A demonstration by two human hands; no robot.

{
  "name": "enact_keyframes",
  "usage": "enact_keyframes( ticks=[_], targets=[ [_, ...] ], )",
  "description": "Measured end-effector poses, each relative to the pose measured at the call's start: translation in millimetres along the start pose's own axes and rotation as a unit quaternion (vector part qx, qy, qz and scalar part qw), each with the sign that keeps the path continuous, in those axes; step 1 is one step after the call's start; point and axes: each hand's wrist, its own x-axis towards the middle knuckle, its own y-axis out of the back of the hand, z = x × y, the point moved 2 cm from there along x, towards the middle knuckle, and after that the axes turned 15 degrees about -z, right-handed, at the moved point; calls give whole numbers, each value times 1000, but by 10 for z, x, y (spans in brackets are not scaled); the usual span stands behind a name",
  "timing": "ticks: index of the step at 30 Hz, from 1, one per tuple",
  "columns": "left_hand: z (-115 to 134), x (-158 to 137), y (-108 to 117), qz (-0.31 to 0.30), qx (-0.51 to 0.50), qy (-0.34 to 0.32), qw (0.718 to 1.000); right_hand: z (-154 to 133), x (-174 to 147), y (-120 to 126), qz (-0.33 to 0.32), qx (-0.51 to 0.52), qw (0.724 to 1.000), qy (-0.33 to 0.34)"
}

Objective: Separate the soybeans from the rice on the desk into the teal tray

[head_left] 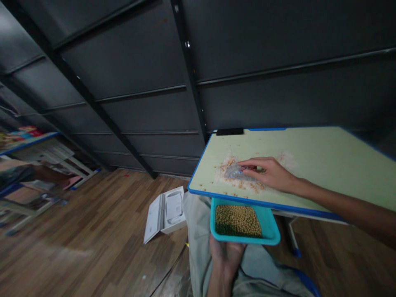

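Grasping a clear plastic piece (234,171) b/w thumb & fingers, the R hand (267,171) was low over the L part of the pale-green desk (334,161); exact shape of the plastic was hard to tell. Loose beans (255,186) & whitish powder (287,160) lay scattered around it, w/ a few beans close to the blue near edge.

The L hand (227,252) was palm-up under a teal tray (270,227), holding it from below; its fingers were mostly hidden. Tray was just beyond the near edge of the desk, above the lap, w/ a heap of tan beans (236,218) (soybeans by the look) filling most of it exc. the R end.

A flat black object (229,132) sat at the desk's far L corner. On the wood-look floor (108,206), L of the grey trousers (198,231), were an open white box (173,210) & a dark cable (169,270). Far L, blurred: another person's leg (52,175) under a 2nd desk (34,148). Dark panelled wall (142,57) stood behind.
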Motion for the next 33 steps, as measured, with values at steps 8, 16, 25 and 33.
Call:
enact_keyframes(
  ticks=[8,16,25,33],
  targets=[
    [-1,11,18,-15,18,-5,1000,-41,-17,-51,-10,-2,1000,20],
    [-4,9,2,7,6,-5,1000,-72,-41,-119,-31,-26,998,44],
    [-5,12,-55,6,10,-4,1000,-100,-48,-159,-43,-32,997,63],
    [-2,6,-16,9,25,-6,1000,-178,-56,-168,-52,-7,996,73]
  ],
)
